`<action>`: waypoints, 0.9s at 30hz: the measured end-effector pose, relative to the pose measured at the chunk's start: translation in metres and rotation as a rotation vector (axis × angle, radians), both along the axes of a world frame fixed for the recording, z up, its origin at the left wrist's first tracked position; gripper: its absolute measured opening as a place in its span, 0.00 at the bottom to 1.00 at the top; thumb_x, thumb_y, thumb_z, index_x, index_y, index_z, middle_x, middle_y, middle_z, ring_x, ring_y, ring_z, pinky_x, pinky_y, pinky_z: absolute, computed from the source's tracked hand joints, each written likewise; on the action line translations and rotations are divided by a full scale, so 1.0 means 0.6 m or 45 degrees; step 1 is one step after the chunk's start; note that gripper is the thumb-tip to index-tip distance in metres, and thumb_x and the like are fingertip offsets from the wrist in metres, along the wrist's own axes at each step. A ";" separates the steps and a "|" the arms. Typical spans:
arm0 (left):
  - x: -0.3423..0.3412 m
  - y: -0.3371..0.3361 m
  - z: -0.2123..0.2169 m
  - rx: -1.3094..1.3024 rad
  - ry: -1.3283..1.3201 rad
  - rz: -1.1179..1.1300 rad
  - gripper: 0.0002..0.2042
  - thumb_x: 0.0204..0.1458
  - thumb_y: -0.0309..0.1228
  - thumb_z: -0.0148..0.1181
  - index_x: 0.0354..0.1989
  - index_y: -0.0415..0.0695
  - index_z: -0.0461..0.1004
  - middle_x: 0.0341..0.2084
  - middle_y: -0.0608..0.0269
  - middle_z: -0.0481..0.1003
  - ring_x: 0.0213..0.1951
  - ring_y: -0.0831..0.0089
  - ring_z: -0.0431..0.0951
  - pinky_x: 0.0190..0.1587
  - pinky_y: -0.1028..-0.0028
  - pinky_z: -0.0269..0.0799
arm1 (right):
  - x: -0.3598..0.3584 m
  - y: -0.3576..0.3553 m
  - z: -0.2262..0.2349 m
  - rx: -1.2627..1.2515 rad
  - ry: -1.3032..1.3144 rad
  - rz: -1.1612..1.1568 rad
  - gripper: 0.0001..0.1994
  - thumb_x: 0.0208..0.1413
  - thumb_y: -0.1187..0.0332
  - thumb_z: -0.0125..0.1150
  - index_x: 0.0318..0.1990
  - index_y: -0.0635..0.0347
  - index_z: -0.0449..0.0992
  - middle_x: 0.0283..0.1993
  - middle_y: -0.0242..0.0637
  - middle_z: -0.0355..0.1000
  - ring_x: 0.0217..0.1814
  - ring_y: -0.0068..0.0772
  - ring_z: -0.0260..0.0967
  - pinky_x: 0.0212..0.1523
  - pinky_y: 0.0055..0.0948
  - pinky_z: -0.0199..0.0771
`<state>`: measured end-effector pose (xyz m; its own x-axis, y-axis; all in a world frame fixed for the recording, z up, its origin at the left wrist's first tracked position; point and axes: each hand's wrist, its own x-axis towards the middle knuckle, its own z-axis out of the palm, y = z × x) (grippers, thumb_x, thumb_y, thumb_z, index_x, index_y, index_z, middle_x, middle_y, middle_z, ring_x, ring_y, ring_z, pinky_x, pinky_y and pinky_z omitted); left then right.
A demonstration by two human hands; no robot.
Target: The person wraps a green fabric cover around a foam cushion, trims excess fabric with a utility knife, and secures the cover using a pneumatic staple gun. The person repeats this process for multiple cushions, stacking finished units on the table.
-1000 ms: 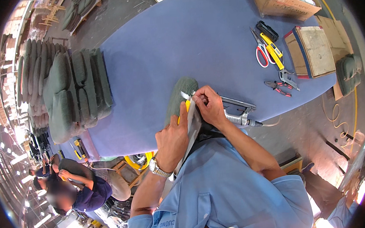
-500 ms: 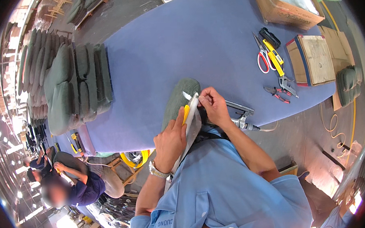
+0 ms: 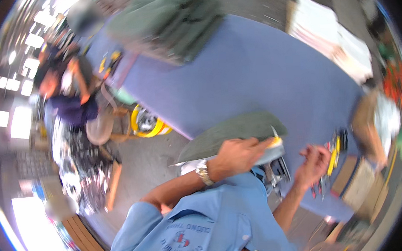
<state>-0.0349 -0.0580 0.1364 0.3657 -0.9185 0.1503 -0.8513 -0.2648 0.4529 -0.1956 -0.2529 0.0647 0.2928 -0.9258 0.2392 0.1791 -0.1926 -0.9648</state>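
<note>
Now released, the right hand has left the dark-green padded cushion toward three o'clock; the left hand alone steadies it, grasping a slim yellow tool.

A light-blue shirt with a red emblem accompanies 1 metal-banded wristwatch.

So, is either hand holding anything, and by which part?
Left hand: a yellow cutter, by its handle; whether it also pinches the green pad is unclear. Right hand: apparently nothing.
</note>
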 end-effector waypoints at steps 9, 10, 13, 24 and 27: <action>0.048 0.065 -0.118 -0.653 0.760 0.640 0.29 0.63 0.35 0.62 0.73 0.50 0.65 0.50 0.51 0.80 0.42 0.57 0.83 0.48 0.60 0.78 | 0.182 0.173 0.202 -0.479 -0.386 0.816 0.17 0.68 0.59 0.58 0.57 0.57 0.69 0.49 0.42 0.73 0.42 0.38 0.76 0.50 0.39 0.73; 0.037 0.070 -0.106 -0.730 0.952 0.659 0.29 0.63 0.35 0.62 0.72 0.49 0.65 0.55 0.50 0.78 0.48 0.57 0.83 0.53 0.61 0.76 | 0.230 0.230 0.190 -0.675 -0.119 1.123 0.21 0.67 0.57 0.60 0.61 0.56 0.68 0.54 0.44 0.73 0.45 0.41 0.77 0.55 0.41 0.72; 0.034 0.062 -0.133 -0.455 0.826 0.999 0.28 0.63 0.35 0.62 0.72 0.47 0.65 0.60 0.48 0.76 0.56 0.56 0.81 0.59 0.61 0.73 | 0.283 0.344 0.147 -1.063 0.342 1.709 0.33 0.63 0.50 0.67 0.71 0.53 0.67 0.67 0.50 0.73 0.55 0.50 0.80 0.69 0.47 0.67; 0.020 0.063 -0.073 -0.795 0.985 0.540 0.31 0.61 0.29 0.60 0.74 0.45 0.61 0.52 0.47 0.78 0.51 0.47 0.80 0.53 0.57 0.77 | 0.151 0.066 0.076 -0.009 0.695 1.059 0.17 0.69 0.70 0.57 0.63 0.64 0.73 0.55 0.40 0.77 0.46 0.27 0.76 0.50 0.28 0.78; 0.005 0.018 -0.057 -0.622 0.883 0.217 0.29 0.59 0.28 0.61 0.71 0.49 0.66 0.61 0.52 0.71 0.55 0.53 0.77 0.55 0.59 0.76 | 0.112 0.103 0.029 0.208 0.425 0.949 0.16 0.70 0.68 0.57 0.61 0.65 0.73 0.55 0.40 0.77 0.49 0.26 0.75 0.52 0.27 0.76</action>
<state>-0.0322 -0.0471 0.1021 0.6479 -0.7333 0.2062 -0.3072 -0.0038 0.9516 -0.1286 -0.1909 0.0822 0.8744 -0.4770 -0.0894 -0.0963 0.0100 -0.9953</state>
